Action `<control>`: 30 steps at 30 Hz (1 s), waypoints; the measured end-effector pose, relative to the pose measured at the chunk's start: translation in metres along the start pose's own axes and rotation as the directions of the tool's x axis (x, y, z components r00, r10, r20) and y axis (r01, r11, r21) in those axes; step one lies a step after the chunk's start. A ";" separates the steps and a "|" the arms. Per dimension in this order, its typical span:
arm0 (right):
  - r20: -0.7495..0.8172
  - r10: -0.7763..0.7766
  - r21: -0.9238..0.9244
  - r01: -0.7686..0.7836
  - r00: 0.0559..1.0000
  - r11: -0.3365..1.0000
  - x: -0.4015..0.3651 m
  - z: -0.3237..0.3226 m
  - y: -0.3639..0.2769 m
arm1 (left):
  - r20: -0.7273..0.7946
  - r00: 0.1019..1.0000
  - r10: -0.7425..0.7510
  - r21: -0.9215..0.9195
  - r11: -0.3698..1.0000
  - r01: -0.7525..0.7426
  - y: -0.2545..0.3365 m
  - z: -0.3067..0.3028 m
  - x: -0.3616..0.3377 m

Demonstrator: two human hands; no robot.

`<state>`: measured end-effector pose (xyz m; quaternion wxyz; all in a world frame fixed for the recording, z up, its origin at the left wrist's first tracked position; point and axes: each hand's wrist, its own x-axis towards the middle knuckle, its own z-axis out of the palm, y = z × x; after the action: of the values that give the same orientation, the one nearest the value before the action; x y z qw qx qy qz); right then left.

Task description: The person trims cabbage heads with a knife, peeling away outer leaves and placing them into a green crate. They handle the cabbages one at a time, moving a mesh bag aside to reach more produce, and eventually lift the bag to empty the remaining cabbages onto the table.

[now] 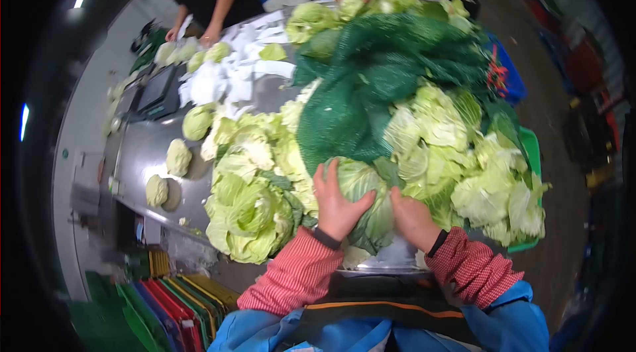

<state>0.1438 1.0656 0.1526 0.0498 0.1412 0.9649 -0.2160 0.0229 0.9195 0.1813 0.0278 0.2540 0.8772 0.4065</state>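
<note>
The left hand [338, 205], fingers spread wide, rests on the cabbage [360, 176], which sits between both hands. The right hand [412, 218], curled, touches its other side; whether it grips anything I cannot tell. Beyond them lies the net [344, 113]; leaves [487, 189] heap rightward.

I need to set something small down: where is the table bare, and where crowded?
On the table, the widest bare patch runs from the left edge to the three small cabbages, beside the black device. A smaller one shows between the white pieces and green net. It is crowded around the left hand and right hand: leaves either side, net ahead.
</note>
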 end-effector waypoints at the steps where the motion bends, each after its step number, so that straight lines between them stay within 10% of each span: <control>1: 0.007 0.000 0.017 0.000 1.000 1.000 0.006 -0.003 0.001 | 0.000 1.000 -0.029 -0.010 1.000 0.029 -0.003 0.001 0.009; 19: 0.082 0.065 0.123 -0.075 0.994 0.990 -0.015 -0.004 -0.013 | 0.167 0.984 0.060 -0.060 0.997 -0.051 -0.007 -0.001 0.026; 24: -0.199 -0.040 0.149 0.070 0.979 0.986 0.007 0.064 0.014 | 0.228 0.970 -0.087 -0.098 0.989 0.112 -0.024 -0.003 0.045; 30: -0.027 -0.003 0.089 0.005 1.000 0.996 0.006 0.016 -0.014 | 0.300 0.938 -0.172 -0.135 0.966 0.220 -0.022 -0.018 0.051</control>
<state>0.1343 1.0481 0.1429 0.0300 0.1442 0.9552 -0.2567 -0.0353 0.9189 0.1859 0.2157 0.2179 0.8479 0.4326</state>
